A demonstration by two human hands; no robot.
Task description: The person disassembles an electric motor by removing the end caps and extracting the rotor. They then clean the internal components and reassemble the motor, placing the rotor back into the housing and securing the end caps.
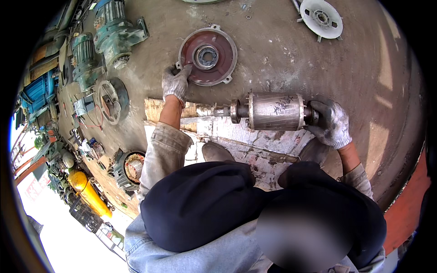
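In the head view, a round motor shell (pixel 119 169) has coils (pixel 134 166) inside. The left hand (pixel 175 84) pinches the edge of a round red cover (pixel 221 58) on the floor (pixel 291 54). The right hand (pixel 331 123) curls around the end of a metal roller (pixel 273 113) over flat cardboard (pixel 226 128).

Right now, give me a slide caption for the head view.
Gloved left hand at the rim of a reddish round cover; gloved right hand gripping one end of a metal rotor.
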